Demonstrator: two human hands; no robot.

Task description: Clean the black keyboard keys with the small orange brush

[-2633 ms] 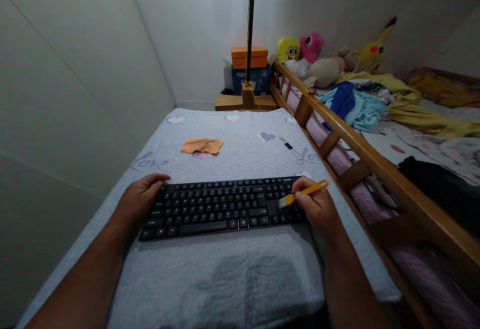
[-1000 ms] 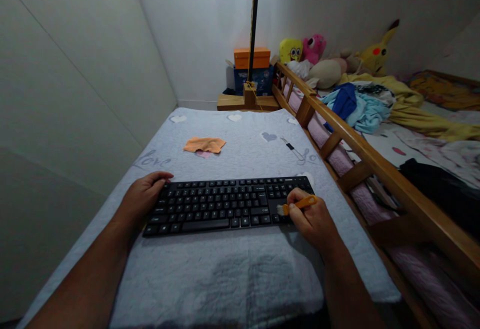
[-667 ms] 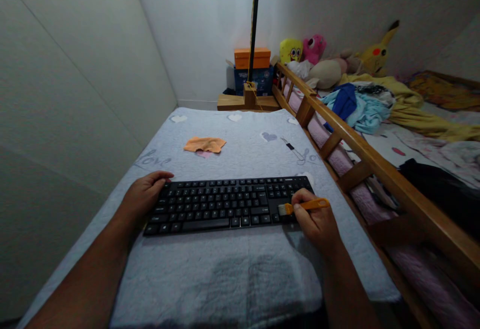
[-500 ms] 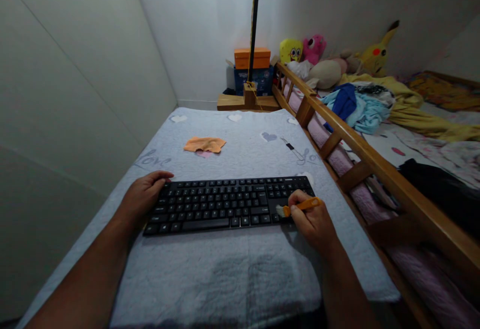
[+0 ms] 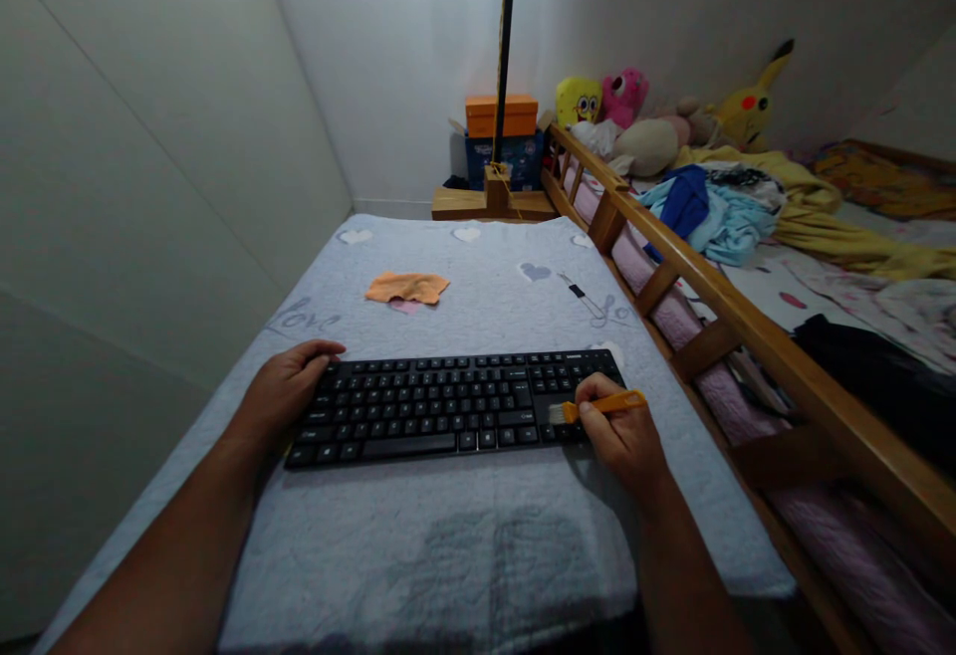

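A black keyboard (image 5: 418, 401) lies flat across the quilted cover in front of me. My left hand (image 5: 288, 386) grips its left end, with the thumb on the top left corner and the fingers over the far edge. In my right hand (image 5: 616, 431) is a small brush (image 5: 612, 402) with an orange handle, pinched between thumb and fingers. Its pale bristles rest on the keyboard, at the gap left of the number pad. My right hand hides part of the number pad.
An orange cloth (image 5: 407, 287) lies beyond the keyboard. Farther right is a thin wire tool with a black middle (image 5: 578, 291). A wooden rail (image 5: 694, 287) runs along the right side, with bedding and plush toys past it. A wall (image 5: 149, 187) stands on the left.
The brush has shifted slightly, its handle end a little to the right and its bristles a bit higher. My left hand and the keyboard have stayed put.
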